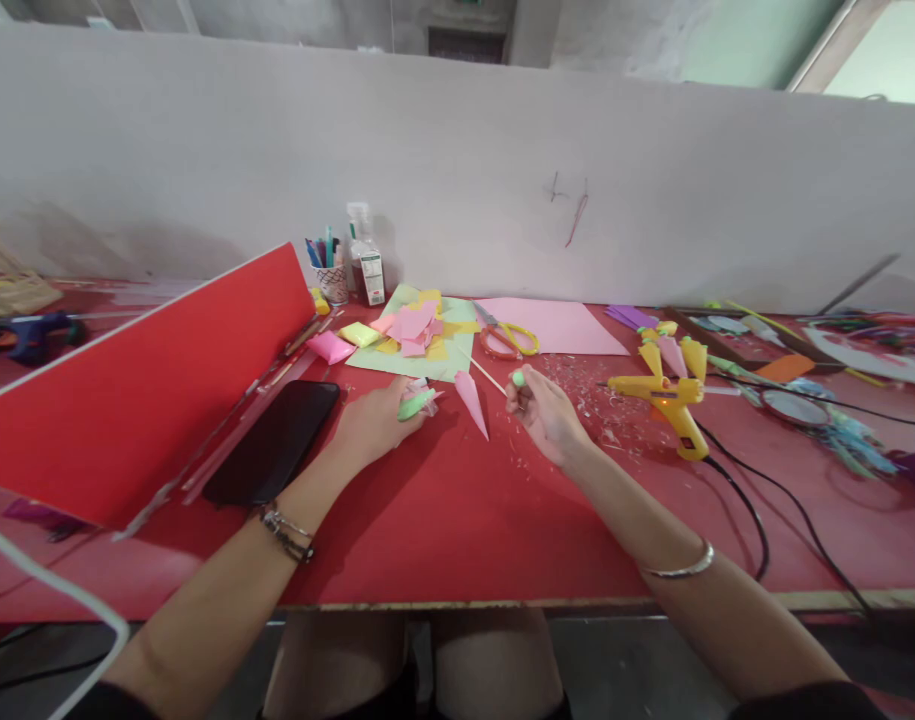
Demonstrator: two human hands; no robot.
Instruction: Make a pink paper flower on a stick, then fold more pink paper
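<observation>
Forearms [637,515] fwd, L hand [382,422] w/ green pkt [413,404], R hand [545,415] palm-up w/ green ball [518,378]

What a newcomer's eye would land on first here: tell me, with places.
Probably the big red board, slanting across the table's left side. Next, perhaps, the bright yellow glue gun to the right of the right hand, which holds a small pale green lump. The pink paper cone stands out too, lying between that hand and the left hand.
</observation>
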